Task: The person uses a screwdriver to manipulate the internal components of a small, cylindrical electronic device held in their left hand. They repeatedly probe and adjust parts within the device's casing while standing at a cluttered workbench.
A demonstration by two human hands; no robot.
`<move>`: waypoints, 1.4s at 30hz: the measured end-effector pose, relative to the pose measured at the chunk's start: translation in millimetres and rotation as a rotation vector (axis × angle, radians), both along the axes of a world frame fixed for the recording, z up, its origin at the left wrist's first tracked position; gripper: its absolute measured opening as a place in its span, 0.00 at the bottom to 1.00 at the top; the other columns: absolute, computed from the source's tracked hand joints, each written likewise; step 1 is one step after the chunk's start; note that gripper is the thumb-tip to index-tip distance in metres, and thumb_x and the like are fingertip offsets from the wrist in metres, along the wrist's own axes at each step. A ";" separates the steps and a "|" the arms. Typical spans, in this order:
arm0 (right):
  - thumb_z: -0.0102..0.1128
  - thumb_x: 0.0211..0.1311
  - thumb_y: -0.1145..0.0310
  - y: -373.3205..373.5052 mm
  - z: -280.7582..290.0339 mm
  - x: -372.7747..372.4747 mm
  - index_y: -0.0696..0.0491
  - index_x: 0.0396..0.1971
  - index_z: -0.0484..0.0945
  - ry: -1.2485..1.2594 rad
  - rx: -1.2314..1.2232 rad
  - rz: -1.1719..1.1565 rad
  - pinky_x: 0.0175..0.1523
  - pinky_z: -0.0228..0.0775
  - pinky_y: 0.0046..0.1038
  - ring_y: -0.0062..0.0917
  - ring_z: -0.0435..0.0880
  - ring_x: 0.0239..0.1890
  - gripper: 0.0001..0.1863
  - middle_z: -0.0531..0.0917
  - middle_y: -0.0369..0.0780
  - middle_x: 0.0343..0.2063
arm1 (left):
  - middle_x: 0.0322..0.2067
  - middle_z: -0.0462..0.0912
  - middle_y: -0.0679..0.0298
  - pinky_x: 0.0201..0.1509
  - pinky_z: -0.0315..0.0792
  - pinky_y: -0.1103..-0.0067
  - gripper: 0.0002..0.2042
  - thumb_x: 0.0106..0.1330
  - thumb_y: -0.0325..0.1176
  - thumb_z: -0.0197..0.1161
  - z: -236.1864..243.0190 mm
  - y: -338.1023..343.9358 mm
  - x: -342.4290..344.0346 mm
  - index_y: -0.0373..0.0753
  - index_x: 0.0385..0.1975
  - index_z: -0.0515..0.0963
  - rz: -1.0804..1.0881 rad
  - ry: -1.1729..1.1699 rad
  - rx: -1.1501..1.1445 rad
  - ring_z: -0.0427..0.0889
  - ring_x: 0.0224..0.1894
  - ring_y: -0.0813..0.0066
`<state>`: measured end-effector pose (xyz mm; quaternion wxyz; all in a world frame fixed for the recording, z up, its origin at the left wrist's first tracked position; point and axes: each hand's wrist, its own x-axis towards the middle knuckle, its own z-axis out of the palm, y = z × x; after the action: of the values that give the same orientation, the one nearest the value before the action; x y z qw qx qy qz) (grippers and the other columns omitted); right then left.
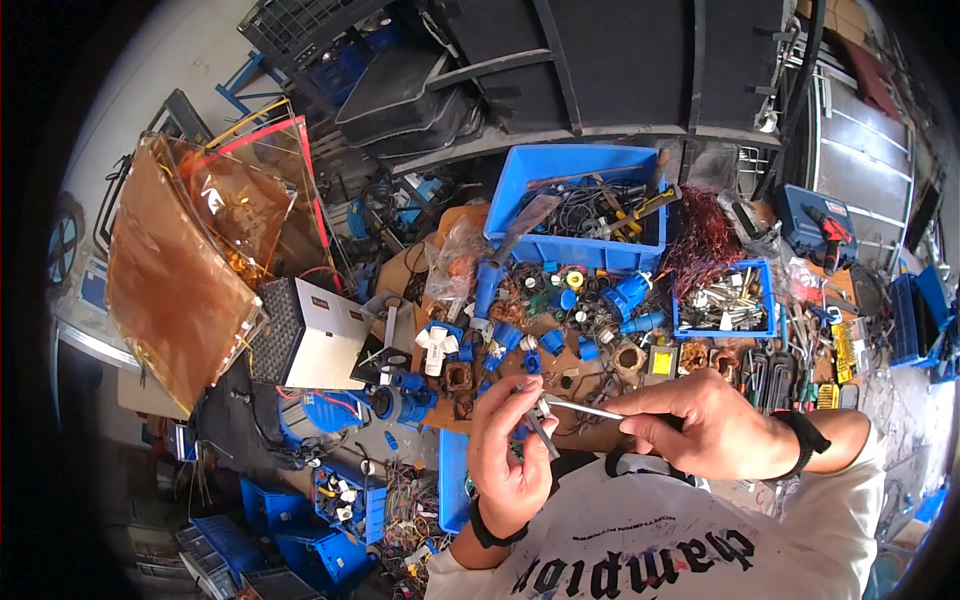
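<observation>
Our left fingers pinch a small metal fitting [542,412], and the shaft in our right hand points leftward at it.
We see the slim metal shaft [590,410] lying nearly crosswise, its far tip at the fitting; contact we cannot confirm. Our left hand [508,462] is nearer the fitting, thumb and fingers closed on it above the counter [440,415]; our right hand [715,425] has its fingers clamped on the shaft. Beyond, a large blue bin [575,250] holds dark cables, and a smaller blue tray [680,333] holds metal bolts.
</observation>
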<state>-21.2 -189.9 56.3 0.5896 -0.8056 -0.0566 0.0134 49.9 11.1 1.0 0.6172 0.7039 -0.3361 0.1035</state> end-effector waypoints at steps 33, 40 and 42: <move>0.57 0.55 0.78 -6.0 7.9 7.2 0.57 0.42 0.80 -0.046 -0.148 0.005 0.35 0.75 0.31 0.37 0.84 0.31 0.13 0.83 0.47 0.31 | 0.48 0.72 0.49 0.35 0.81 0.79 0.12 0.65 0.25 0.53 -3.2 -1.4 22.1 0.30 0.47 0.72 -0.059 -0.123 0.052 0.76 0.47 0.61; 0.57 0.55 0.78 10.6 3.3 10.0 0.55 0.43 0.79 -0.018 -0.073 -0.092 0.32 0.75 0.31 0.37 0.84 0.30 0.14 0.83 0.46 0.30 | 0.47 0.73 0.48 0.37 0.80 0.80 0.13 0.66 0.28 0.53 -9.2 -0.4 28.3 0.30 0.48 0.71 0.001 -0.125 -0.005 0.77 0.45 0.63; 0.58 0.54 0.79 15.0 -5.5 11.0 0.55 0.43 0.79 -0.058 -0.108 -0.116 0.31 0.75 0.31 0.37 0.84 0.29 0.15 0.83 0.46 0.29 | 0.48 0.72 0.49 0.38 0.80 0.80 0.14 0.66 0.28 0.53 -6.9 -2.5 29.1 0.30 0.49 0.70 -0.007 -0.104 -0.039 0.76 0.46 0.64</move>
<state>-10.2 -174.9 50.9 0.5433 -0.8381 -0.0260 -0.0409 79.0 8.6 -5.9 0.6127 0.6841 -0.3684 0.1444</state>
